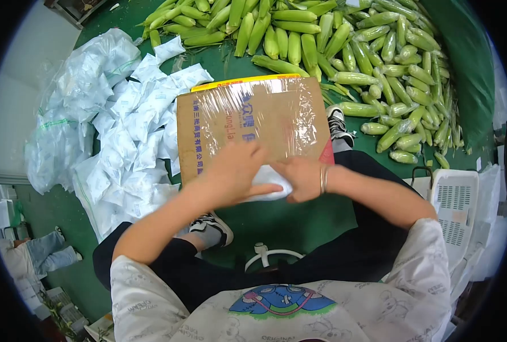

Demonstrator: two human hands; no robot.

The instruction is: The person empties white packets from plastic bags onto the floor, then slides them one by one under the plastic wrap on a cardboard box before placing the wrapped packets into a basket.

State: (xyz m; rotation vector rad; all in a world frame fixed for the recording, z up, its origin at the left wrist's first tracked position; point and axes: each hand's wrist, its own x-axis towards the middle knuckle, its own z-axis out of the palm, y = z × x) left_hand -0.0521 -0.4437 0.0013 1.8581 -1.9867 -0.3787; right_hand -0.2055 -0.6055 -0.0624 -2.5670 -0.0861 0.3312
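A cardboard box (208, 125) with printed characters and clear film over its top stands between my feet. Over its near edge, both hands hold a small white packet (273, 181). My left hand (233, 171) has its thumb on the packet's near side. From the right, my right hand (306, 178) grips the packet's other end, with a bracelet at the wrist. Motion blurs the fingers a little. Left of the box lies a heap of similar white packets (142, 117).
Corn in green husks (296, 43) lies beyond the box, and film-wrapped cobs (401, 97) pile up at the right. Clear plastic bags (65, 108) lie at the left. A white basket (456, 199) stands at the right. Another person's legs (51, 251) show at the far left.
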